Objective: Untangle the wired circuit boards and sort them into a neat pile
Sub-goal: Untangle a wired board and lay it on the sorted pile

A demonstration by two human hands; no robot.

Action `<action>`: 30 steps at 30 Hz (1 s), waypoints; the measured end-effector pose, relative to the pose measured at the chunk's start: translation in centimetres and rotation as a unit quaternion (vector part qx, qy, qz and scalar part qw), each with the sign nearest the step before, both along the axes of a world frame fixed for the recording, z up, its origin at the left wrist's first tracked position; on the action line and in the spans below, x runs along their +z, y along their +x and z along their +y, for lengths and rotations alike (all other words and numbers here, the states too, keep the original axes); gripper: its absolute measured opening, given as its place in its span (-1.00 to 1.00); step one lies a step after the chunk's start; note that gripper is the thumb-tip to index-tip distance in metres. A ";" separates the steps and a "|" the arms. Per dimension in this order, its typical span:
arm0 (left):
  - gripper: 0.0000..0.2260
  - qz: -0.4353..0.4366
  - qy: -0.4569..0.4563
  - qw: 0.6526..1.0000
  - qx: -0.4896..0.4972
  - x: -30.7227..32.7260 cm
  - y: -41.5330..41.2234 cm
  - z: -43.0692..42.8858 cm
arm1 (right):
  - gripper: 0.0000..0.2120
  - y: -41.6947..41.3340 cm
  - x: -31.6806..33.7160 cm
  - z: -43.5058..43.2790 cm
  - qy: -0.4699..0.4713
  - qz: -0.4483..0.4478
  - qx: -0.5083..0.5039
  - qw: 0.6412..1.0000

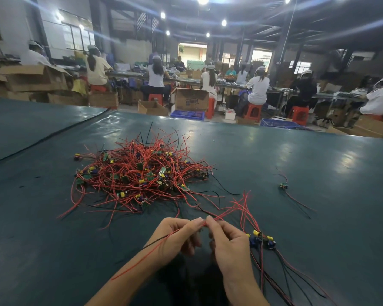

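A big tangle of small green circuit boards (142,173) with red and black wires lies on the dark green table (274,164), ahead and a little left. My left hand (177,237) and my right hand (228,246) meet near the front edge, both pinching the same thin red wires (228,212), which run from my fingertips up to the right. A red and a black wire trail back over my left wrist. Just right of my right hand lie a few sorted boards (261,238) with yellow and blue parts, their wires stretching toward me. One single board (283,185) lies apart at the right.
The table's far edge runs across the middle of the view. Beyond it stand cardboard boxes (191,99), blue crates (187,114) and red stools, with several people seated at workbenches, backs turned. A black cable (47,135) crosses the table's far left.
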State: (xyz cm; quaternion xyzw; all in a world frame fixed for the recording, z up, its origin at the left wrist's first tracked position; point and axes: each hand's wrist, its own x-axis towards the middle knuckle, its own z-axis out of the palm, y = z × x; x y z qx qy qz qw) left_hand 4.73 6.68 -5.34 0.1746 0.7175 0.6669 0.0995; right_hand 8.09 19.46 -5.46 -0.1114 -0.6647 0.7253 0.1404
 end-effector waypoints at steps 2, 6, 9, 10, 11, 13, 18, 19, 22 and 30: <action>-0.54 -0.011 -0.003 1.000 -0.006 0.1 0.1 0.0 | -0.79 -0.2 0.1 0.5 -0.023 -0.008 -0.024 0.999; -0.56 -0.017 0.017 1.000 -0.001 0.9 0.1 -0.4 | -0.84 -0.8 0.8 2.5 -0.106 -0.013 -0.093 0.990; -0.56 -0.005 0.025 1.000 0.006 1.4 0.1 -0.6 | -0.87 -1.0 1.3 4.4 -0.165 0.008 -0.145 0.976; -0.56 -0.006 0.030 0.999 0.009 1.5 0.1 -0.6 | -0.87 -1.0 1.4 4.8 -0.170 0.013 -0.155 0.973; -0.57 -0.008 0.036 0.999 0.012 1.5 0.1 -0.7 | -0.87 -0.9 1.4 5.0 -0.170 0.016 -0.161 0.972; -0.59 -0.016 0.046 0.999 0.019 1.5 0.2 -0.7 | -0.86 -0.8 1.3 4.9 -0.172 0.024 -0.158 0.972; -0.61 -0.045 0.080 0.995 0.033 1.5 0.0 -0.6 | -0.80 -0.6 1.0 3.2 -0.136 0.009 -0.091 0.986; -0.61 -0.044 0.078 0.996 0.028 1.5 0.1 -0.5 | -0.80 -0.6 0.9 2.7 -0.114 0.002 -0.065 0.991; -0.67 -0.013 0.045 0.999 -0.009 1.0 0.4 -0.3 | -0.80 -0.3 0.5 1.0 -0.027 0.006 0.021 0.999; -0.84 0.011 -0.074 0.991 -0.107 0.9 0.7 -0.7 | -0.70 -0.1 0.3 0.6 0.007 -0.020 0.036 0.999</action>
